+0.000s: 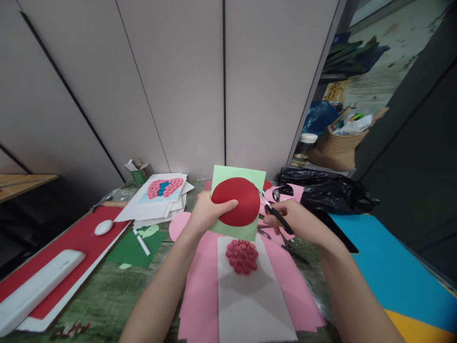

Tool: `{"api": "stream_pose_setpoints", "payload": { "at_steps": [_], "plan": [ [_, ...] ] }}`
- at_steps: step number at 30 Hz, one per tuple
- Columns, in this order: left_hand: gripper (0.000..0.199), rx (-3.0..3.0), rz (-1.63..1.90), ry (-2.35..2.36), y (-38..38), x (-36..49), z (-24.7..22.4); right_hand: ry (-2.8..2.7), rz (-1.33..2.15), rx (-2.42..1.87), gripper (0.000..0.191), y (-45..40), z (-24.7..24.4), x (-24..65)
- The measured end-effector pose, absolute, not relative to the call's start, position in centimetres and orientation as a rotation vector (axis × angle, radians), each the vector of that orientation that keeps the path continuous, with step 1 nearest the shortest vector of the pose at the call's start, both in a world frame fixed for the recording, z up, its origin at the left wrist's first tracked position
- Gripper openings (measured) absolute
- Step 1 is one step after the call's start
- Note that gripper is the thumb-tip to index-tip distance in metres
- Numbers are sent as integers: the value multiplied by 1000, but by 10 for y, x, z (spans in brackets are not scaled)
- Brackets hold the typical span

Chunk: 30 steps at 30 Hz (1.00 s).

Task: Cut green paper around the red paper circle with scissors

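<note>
My left hand (210,209) pinches a light green paper sheet (240,171) together with a red paper circle (241,190) lying over it, the thumb resting on the red. Black-handled scissors (282,220) are gripped in my right hand (291,214), their blades at the right edge of the red circle and green sheet. Whether the blades are closed is hard to make out. Below the held papers, a white sheet (253,309) bears a cluster of pink rolled-paper rosettes (242,257). Pink paper (200,295) lies beneath that sheet.
To the left are a white-and-green marker (142,242), dark green paper (121,250), a white mouse (103,227), a long white device (43,286) and a heart picture (164,188). A black plastic bag (332,190) and blue paper (396,267) lie right. A wall stands behind.
</note>
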<state>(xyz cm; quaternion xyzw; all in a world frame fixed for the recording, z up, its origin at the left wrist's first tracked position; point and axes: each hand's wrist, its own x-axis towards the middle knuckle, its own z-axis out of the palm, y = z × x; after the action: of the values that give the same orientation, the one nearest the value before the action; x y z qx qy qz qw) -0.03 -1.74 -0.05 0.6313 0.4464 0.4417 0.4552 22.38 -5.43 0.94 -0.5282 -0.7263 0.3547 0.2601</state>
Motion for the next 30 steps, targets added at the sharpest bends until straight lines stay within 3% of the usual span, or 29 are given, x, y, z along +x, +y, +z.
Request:
{"api": "stream_pose_setpoints", "payload": {
  "at_steps": [30],
  "plan": [
    [35,1585,1023,1052,-19,-3,6,-1986,1011,-1494,36,-53,8,229]
  ]
}}
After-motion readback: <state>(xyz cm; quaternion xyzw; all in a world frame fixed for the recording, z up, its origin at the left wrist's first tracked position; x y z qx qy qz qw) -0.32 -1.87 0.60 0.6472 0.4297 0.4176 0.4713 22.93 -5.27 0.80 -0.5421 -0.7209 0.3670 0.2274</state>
